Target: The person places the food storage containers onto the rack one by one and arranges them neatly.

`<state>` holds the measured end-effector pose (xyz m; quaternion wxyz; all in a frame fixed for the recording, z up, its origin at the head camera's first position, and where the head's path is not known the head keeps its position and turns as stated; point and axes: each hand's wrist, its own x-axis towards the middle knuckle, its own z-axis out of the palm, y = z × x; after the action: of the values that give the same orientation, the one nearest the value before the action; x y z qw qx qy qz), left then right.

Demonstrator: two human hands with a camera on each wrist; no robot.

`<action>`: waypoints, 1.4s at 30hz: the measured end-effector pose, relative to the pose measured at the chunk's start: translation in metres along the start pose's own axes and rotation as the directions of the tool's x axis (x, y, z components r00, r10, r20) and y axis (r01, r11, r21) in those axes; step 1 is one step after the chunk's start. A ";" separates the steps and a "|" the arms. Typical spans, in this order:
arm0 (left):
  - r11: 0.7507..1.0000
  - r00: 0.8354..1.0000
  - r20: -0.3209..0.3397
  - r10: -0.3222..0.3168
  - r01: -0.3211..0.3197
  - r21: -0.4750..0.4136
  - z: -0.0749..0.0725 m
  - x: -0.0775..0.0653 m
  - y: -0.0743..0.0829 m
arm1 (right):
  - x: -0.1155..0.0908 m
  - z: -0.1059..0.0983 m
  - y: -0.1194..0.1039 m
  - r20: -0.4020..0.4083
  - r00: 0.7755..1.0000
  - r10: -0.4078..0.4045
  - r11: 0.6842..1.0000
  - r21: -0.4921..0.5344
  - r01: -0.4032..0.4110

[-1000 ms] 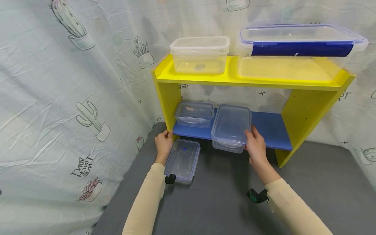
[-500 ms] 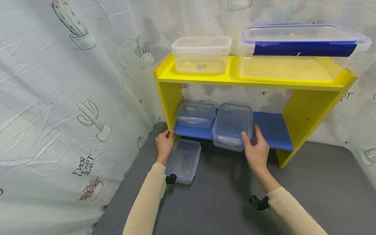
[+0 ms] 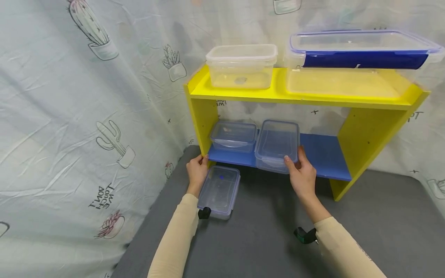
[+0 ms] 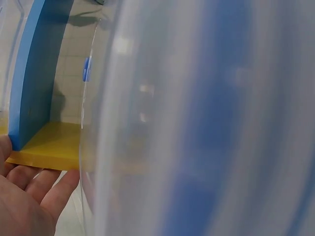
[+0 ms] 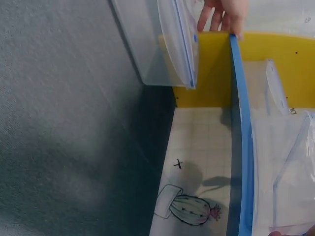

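Observation:
A clear plastic food container [image 3: 278, 139] with a blue-rimmed lid sits on the blue lower board [image 3: 321, 154] of a yellow shelf unit [image 3: 240, 93], its front end at the board's front edge. My right hand [image 3: 303, 177] holds its front right corner, thumb on the lid and fingers along the side. With my left hand [image 3: 197, 173] I grip the front edge of the unit's left panel; in the left wrist view the thumb is at the blue board's end and the fingers [image 4: 59, 194] lie behind the yellow panel. Only fingertips of the right hand show in the right wrist view.
Another clear container [image 3: 233, 136] stands left on the blue board. A flat container [image 3: 219, 191] lies on the grey table [image 3: 264, 231] beside my left forearm. On top stand a white-lidded container [image 3: 241, 67] and a large one with a blue clip [image 3: 365, 60].
The food container has slid back a little onto the blue board. My right hand loosened from its corner half a second ago and now holds it again. The left hand stays put.

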<state>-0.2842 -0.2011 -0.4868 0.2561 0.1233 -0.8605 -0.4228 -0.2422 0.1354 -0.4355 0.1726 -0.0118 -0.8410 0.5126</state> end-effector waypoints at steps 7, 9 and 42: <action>1.000 1.000 0.013 -0.017 0.017 -0.011 0.000 0.000 0.001 | 0.008 0.000 -0.003 0.020 0.999 0.041 0.999 0.007 -0.041; 1.000 1.000 0.013 -0.018 0.019 -0.007 0.000 0.000 0.001 | 0.009 0.000 -0.003 0.028 0.998 0.051 0.999 0.012 -0.051; 1.000 1.000 -0.011 0.012 -0.012 0.004 0.001 0.001 -0.003 | -0.020 0.021 0.003 -0.459 0.888 0.015 0.910 0.375 0.178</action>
<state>-0.2861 -0.2024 -0.4893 0.2631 0.1211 -0.8606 -0.4189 -0.2302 0.1145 -0.4528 0.3837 -0.0584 -0.6521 0.6512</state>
